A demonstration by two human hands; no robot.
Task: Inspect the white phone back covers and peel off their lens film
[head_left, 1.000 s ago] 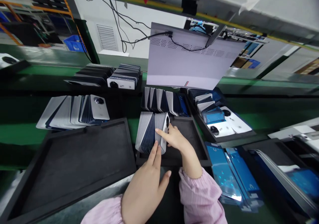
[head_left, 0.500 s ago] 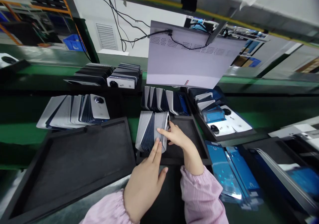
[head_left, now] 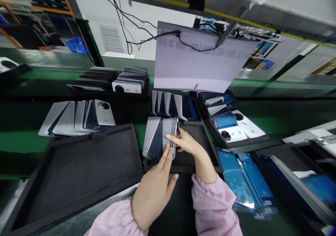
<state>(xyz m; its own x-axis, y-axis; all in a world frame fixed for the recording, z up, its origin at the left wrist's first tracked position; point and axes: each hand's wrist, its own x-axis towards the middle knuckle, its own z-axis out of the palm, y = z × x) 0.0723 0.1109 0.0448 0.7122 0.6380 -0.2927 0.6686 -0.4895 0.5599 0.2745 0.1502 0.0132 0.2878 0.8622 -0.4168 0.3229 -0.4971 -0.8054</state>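
Head view: the left hand (head_left: 152,194), index and middle fingers together, thumb apart, has slid slightly right along the near side of the fanned row of thin white-and-navy panels (head_left: 154,138), by the left edge of the shallow black tray (head_left: 198,133). This suggests working rightward. The right hand (head_left: 187,143) touches the row's right end; whether it grips, I cannot tell. Compared with earlier, that end face shows narrower.
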